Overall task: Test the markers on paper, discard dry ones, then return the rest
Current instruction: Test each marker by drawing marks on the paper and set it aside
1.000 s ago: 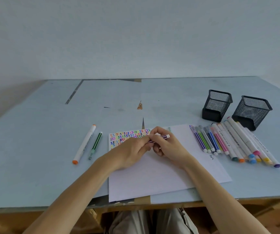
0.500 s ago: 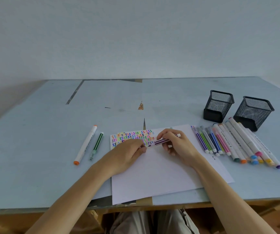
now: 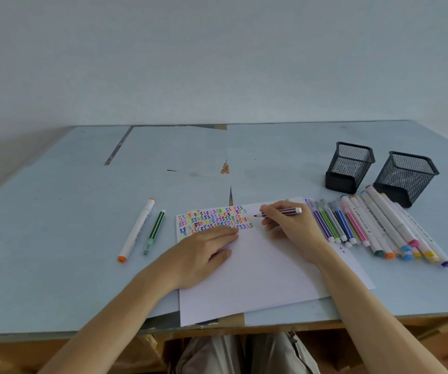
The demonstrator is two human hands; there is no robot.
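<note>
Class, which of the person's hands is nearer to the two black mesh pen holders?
Right. The right hand, holding a purple marker, lies just left of the black mesh pen holders; the left hand rests on the paper, farther left.

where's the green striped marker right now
In the head view, the green striped marker lies on the table's left side, beside the orange-tipped white marker, left of the paper.

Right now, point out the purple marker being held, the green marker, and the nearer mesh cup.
purple marker (image 3: 285, 211), head view, barrel behind the fingers.
green marker (image 3: 156, 230), head view, mid-barrel.
nearer mesh cup (image 3: 403, 175), head view, front wall.
</note>
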